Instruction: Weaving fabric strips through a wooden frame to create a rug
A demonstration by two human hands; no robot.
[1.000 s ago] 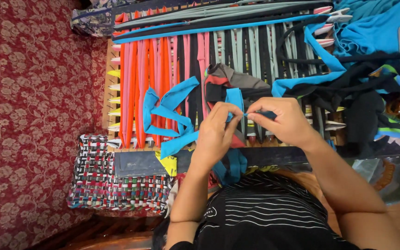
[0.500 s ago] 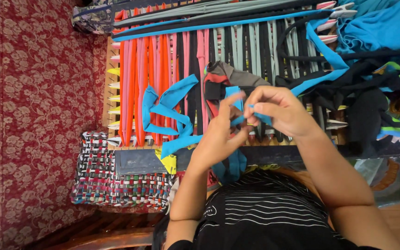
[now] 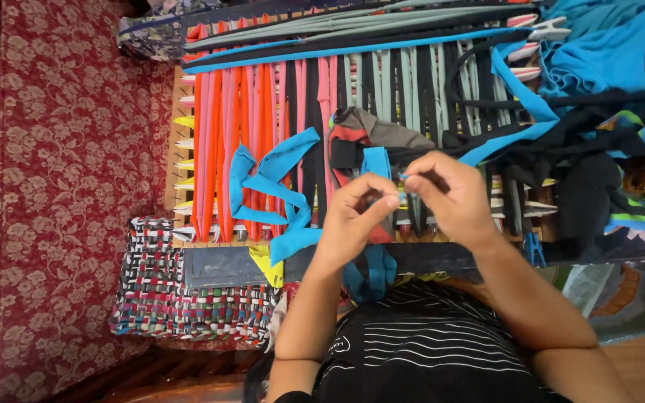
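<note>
While we leaned over the loom (image 3: 181, 142), both of our hands met above its near edge. Our left hand (image 3: 356, 220) had its fingers curled and its fingertips pressed together on a blue cloth strip (image 3: 375, 162), which stood up just above them in a short fold. Our right hand (image 3: 449, 198) pinched the same blue cloth strip between thumb and forefinger, right beside the left fingertips, so the two hands nearly touched. From the right fingers the strip ran up and away to the right, across the loom toward a heap of blue cloth (image 3: 621, 45). To the left of our left fingers lay one loose tangle of blue strip (image 3: 270, 186), looping over the stretched orange strips (image 3: 218, 149); we could not count those orange ones surely, nor the pink, grey and black ones beside them. Below our wrists one more blue loop (image 3: 371, 272) hung down over the loom's dark front bar (image 3: 225, 265). Further left of the fingers and lower, one woven mat (image 3: 166, 298) in red, white and black lay on the red flowered carpet (image 3: 61, 186).
</note>
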